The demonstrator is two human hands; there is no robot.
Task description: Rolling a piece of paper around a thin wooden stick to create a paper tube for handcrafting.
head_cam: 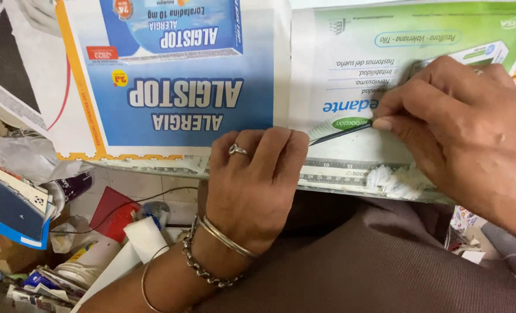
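Note:
My left hand, with a ring and bracelets, presses flat on a steel ruler lying along the near edge of a newspaper-covered table. My right hand pinches a thin dark stick-like tool, perhaps a pencil or fine brush, with its tip resting on the paper just above the ruler. The blue printed advert sheet lies under and beyond my left hand, and a green and white sheet under my right. A wad of white paper or cloth sits on the ruler's right part.
Below the table edge at the left is a heap of clutter: a blue and white booklet, a red object, white tubes and containers, a crumpled plastic bag and a thin wire. Brown fabric covers my lap.

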